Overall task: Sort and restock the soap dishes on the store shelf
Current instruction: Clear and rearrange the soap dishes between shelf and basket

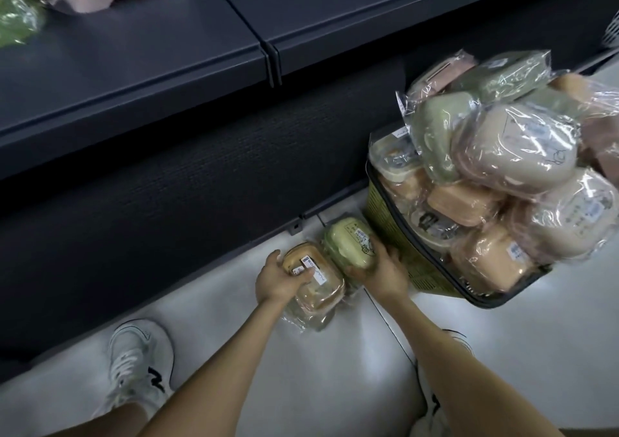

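Fingers of the left hand curl round a tan soap dish in clear wrap. Fingers of the right hand grip a pale green wrapped soap dish. Both dishes are down on the white floor, beside one yellow-green plastic basket heaped with too many to count. This looks like sorting. Next, lift them up to the dark shelf, where two dishes wait.

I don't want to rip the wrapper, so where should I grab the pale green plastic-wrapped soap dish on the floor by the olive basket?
Probably the domed body of the pale green wrapped soap dish, not the loose film, from above at its near end, where the right hand holds it: the tan wrapped dish and olive plastic basket crowd its sides.
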{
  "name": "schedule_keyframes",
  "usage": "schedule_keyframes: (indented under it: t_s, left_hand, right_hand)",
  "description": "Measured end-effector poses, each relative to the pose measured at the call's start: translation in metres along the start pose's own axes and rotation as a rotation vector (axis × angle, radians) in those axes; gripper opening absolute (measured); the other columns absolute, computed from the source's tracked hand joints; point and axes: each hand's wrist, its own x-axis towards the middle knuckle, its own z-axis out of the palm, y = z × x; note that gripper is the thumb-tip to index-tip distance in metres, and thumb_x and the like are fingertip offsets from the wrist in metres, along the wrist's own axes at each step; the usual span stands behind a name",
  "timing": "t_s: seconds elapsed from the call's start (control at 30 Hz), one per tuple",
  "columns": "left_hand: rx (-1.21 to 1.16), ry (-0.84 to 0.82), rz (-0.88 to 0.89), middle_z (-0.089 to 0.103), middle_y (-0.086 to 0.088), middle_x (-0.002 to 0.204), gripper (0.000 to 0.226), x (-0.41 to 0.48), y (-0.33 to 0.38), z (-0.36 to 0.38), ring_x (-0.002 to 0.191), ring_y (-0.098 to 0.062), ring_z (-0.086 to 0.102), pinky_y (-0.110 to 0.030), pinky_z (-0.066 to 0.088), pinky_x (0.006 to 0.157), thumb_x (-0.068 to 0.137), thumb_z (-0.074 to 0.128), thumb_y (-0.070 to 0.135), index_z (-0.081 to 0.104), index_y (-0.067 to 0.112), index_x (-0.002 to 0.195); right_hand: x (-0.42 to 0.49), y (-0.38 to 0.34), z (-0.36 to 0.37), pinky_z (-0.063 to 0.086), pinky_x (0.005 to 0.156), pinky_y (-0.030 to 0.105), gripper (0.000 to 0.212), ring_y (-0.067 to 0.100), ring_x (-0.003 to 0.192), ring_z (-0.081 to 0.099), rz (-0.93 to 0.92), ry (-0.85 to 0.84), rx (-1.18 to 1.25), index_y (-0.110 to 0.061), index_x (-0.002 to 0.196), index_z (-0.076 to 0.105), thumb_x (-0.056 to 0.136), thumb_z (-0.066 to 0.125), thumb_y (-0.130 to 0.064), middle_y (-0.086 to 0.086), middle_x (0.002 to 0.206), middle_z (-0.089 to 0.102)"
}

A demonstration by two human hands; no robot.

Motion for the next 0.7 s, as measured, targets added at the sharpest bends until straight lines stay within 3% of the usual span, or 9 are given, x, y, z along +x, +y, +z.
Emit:
schedule_keyframes:
  t_s: [0.43, 0.7]
  left_hand:
    - [-0.099, 0.156, 0.040, 0.064, -0.008, 0.119, 0.076, -0.018, 0.003, -0.007, 0.107, -0.025, 0.061, -0.021, 0.040, 0.084, 0.068, 0.087, 0.019, 0.049, 0.011, 0.134]
    - [-0.177, 0.247, 0.148, 0.067, -0.007, 0.111, 0.064, -0.051, 0.029, -0.036, 0.102, -0.022, 0.060, -0.020, 0.038, 0.079, 0.065, 0.088, 0.020, 0.059, 0.007, 0.121]
  right_hand:
    - [-0.042, -0.011, -0.002, 0.033, 0.102, 0.036, 0.075, 0.032, 0.128, 0.037, -0.011, 0.116, 0.067, -0.025, 0.145, 0.039, 0.082, 0.068, -0.054, 0.012, 0.140, 0.045]
    - [-0.085, -0.044, -0.022, 0.042, 0.101, 0.039, 0.074, 0.024, 0.119, 0.048, -0.090, 0.176, 0.326, -0.029, 0.139, 0.046, 0.075, 0.073, -0.054, 0.002, 0.124, 0.051]
